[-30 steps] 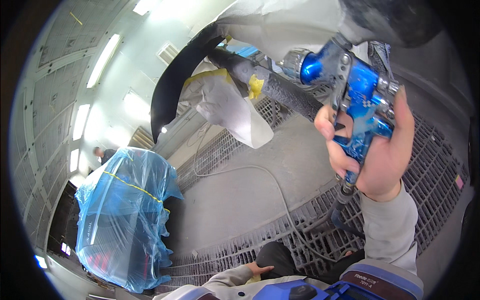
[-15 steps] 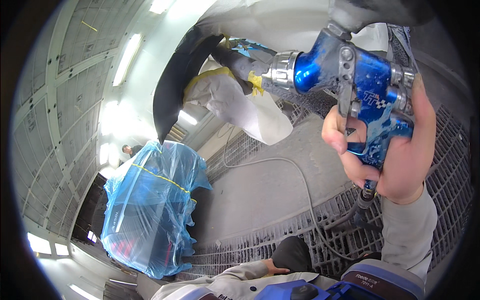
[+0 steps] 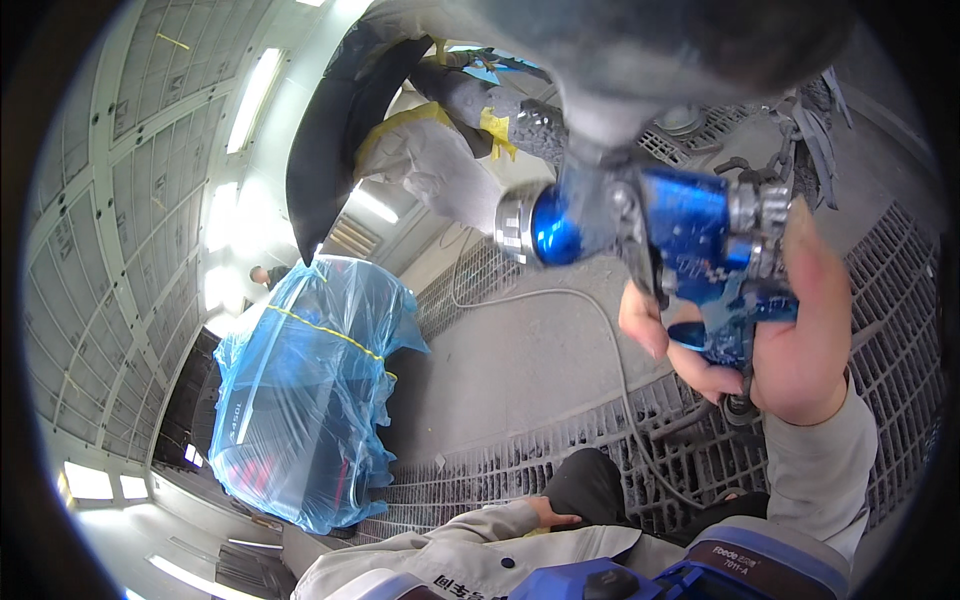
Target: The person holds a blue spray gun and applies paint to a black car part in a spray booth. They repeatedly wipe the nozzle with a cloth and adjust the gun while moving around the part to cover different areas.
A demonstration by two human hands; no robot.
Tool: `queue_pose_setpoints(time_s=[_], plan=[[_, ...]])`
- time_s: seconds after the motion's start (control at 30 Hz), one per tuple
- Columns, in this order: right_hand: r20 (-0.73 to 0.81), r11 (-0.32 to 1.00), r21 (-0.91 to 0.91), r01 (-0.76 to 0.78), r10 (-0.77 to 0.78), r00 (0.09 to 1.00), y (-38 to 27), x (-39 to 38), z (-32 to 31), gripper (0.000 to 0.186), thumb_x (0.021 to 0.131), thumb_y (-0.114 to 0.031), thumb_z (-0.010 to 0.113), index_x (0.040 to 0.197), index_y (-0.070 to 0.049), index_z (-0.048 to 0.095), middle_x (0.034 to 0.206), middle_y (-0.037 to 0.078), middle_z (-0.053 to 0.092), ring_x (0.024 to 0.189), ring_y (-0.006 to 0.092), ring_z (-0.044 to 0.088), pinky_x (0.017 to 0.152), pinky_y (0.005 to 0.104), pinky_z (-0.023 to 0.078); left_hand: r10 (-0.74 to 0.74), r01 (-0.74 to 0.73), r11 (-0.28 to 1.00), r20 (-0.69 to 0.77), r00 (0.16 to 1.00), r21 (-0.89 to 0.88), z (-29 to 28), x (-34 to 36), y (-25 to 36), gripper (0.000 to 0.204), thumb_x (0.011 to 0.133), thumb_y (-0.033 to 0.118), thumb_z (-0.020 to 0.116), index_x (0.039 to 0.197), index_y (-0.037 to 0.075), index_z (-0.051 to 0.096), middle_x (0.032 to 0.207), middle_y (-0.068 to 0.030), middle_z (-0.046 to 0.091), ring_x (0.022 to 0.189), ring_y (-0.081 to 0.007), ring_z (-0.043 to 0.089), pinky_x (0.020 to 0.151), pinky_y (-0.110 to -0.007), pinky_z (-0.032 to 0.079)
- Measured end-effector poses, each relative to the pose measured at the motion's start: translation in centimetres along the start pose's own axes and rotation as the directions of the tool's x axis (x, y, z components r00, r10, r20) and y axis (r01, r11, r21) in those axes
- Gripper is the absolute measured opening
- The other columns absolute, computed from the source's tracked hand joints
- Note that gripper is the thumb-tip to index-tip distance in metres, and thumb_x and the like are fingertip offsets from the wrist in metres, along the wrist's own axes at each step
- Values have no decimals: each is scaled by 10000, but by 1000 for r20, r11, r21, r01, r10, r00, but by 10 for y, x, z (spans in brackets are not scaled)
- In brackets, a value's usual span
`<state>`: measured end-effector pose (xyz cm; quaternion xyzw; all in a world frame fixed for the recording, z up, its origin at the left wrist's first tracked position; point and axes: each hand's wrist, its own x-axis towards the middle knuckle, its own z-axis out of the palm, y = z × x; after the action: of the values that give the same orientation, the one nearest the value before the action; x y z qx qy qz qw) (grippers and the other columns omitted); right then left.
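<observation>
My right hand [image 3: 785,340] grips a blue spray gun [image 3: 690,225] with silver knobs, its nozzle pointing left toward masking paper [image 3: 415,160]. A large dark cup [image 3: 700,50] on top of the gun fills the upper view, blurred. Behind the nozzle is a curved black panel [image 3: 325,140] among paper and yellow tape [image 3: 495,130], beside a grey, coated bar [image 3: 465,100]. My left hand [image 3: 548,512] is low beside my dark-trousered thigh; its thumb shows, but its other fingers are mostly hidden.
A vehicle [image 3: 300,400] wrapped in blue plastic stands at left, with a person [image 3: 262,275] behind it. Floor gratings [image 3: 880,310] curve around a grey floor, crossed by a thin hose [image 3: 600,320]. Booth walls [image 3: 120,250] with lights rise at left.
My right hand first moved right, and the gun has since dropped, its cup coming across the top of the view and covering more of the paper. My left hand stays low.
</observation>
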<state>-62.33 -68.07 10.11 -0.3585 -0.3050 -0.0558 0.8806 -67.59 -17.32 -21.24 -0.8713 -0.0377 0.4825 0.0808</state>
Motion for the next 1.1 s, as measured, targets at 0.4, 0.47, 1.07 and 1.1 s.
queue_pose_setpoints(time_s=[0.4, 0.47, 1.07, 1.1], plan=[[-97, 990, 121, -77, 89, 991, 1, -23, 27, 835, 1110, -641, 165, 1338, 51, 573, 860, 197, 667, 396, 104, 431, 368, 248, 348, 19, -21, 999, -38, 999, -50, -16, -2, -2, 1330, 618, 1020, 682, 1449, -16, 622, 1339, -277, 718, 1263, -426, 689, 1082, -450, 524], [-119, 990, 112, -90, 103, 987, 9, -35, 29, 814, 1122, -617, 177, 1411, 50, 543, 892, 214, 671, 426, 100, 452, 389, 240, 354, -104, 100, 994, -131, 986, -36, -20, -3, 0, 1453, 595, 1018, 702, 1601, -2, 461, 1412, -269, 684, 1298, -429, 671, 1102, -456, 514], [-427, 954, -294, -60, -75, 901, -25, -63, 42, 1061, 976, -852, 396, 1642, -55, 176, 942, 155, 593, 439, 168, 508, 445, 312, 501, 319, -314, 921, 13, 948, 229, -15, -76, 42, 1721, 677, 1017, 652, 1608, -213, -109, 831, -290, 747, 791, -443, 764, 735, -481, 605], [-453, 934, -346, -89, -83, 888, -32, -60, 42, 1059, 979, -846, 403, 1642, -52, 175, 929, 153, 585, 433, 166, 498, 442, 311, 503, 352, -343, 902, 13, 936, 262, -14, -85, 41, 1703, 702, 1003, 651, 1600, -222, -119, 794, -276, 743, 756, -438, 761, 708, -482, 602]])
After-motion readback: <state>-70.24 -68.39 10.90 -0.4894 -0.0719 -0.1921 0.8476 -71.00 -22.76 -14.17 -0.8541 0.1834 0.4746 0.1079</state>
